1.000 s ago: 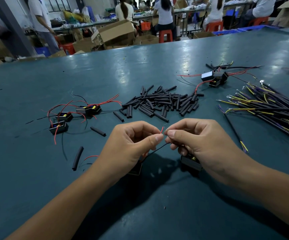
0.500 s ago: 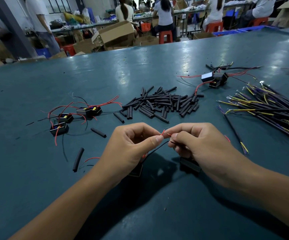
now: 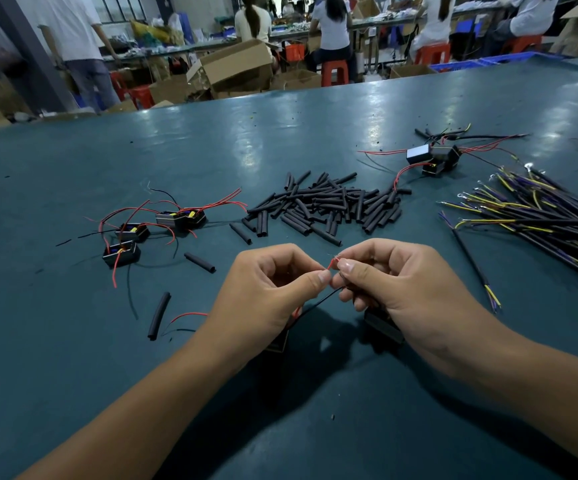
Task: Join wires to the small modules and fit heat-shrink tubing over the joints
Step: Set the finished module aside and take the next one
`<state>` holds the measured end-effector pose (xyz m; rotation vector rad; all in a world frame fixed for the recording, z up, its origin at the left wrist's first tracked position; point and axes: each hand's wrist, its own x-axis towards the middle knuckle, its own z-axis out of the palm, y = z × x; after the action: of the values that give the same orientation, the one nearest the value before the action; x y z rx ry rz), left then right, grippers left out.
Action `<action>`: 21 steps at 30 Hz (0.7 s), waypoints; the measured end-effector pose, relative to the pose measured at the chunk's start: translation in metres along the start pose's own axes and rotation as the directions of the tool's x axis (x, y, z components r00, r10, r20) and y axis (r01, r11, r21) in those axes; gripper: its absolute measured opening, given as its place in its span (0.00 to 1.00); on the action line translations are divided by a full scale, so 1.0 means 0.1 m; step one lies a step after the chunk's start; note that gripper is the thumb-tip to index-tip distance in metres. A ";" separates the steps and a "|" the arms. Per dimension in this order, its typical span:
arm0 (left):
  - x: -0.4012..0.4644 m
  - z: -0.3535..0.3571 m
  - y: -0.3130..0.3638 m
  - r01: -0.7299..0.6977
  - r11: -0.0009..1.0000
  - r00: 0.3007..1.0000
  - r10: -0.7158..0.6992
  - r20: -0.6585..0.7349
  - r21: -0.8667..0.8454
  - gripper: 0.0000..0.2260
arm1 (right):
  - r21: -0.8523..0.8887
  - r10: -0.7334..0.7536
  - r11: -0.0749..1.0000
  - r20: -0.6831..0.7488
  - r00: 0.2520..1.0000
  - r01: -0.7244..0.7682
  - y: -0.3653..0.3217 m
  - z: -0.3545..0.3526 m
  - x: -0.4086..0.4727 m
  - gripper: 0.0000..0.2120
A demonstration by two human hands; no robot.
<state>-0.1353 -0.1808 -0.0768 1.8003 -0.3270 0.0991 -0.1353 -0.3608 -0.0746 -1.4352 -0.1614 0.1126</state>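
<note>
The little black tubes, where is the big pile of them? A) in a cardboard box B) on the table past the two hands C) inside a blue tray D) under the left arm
B: the pile of black tubes lies loose on the table, beyond the left hand and right hand.

A dark teal tabletop (image 3: 73, 341) carries the parts — a loose heap of short black heat-shrink tubes (image 3: 325, 204) near its middle, with a few stray tubes (image 3: 158, 315) lying apart to the left. Left of the heap, a cluster of small black modules (image 3: 149, 233) trails red and black leads. Toward the far right, another group of modules (image 3: 432, 159) sits just behind a spread bundle of dark cables (image 3: 540, 223) with yellow and purple ends.
</note>
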 end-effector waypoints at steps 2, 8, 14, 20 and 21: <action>0.00 0.01 0.01 -0.003 1.000 1.000 0.003 -0.012 0.001 0.06 | -0.003 -0.013 1.000 0.001 1.000 0.013 0.00 0.01 0.00 0.02; -0.02 0.05 0.04 0.001 1.000 1.000 -0.001 -0.015 -0.025 0.06 | -0.045 -0.054 0.998 -0.004 0.999 0.053 0.01 0.01 0.01 0.05; -0.05 0.07 0.06 -0.005 1.000 1.000 0.005 0.012 0.000 0.05 | -0.062 -0.051 0.997 -0.002 0.999 0.051 0.02 0.02 0.02 0.07; -0.06 -0.02 0.16 -0.167 0.959 0.980 0.188 -0.070 0.228 0.03 | -0.185 -0.135 0.971 0.082 0.987 0.148 -0.05 0.00 0.01 0.07; -0.05 -0.04 0.18 -0.228 0.922 0.966 0.255 -0.048 0.312 0.04 | -0.232 -0.166 0.954 0.108 0.980 0.188 -0.06 0.00 0.00 0.06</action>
<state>-0.1451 -0.1796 -0.0598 2.0459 -0.4920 0.4228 -0.1357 -0.3620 -0.0686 -1.6522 -0.3859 0.0077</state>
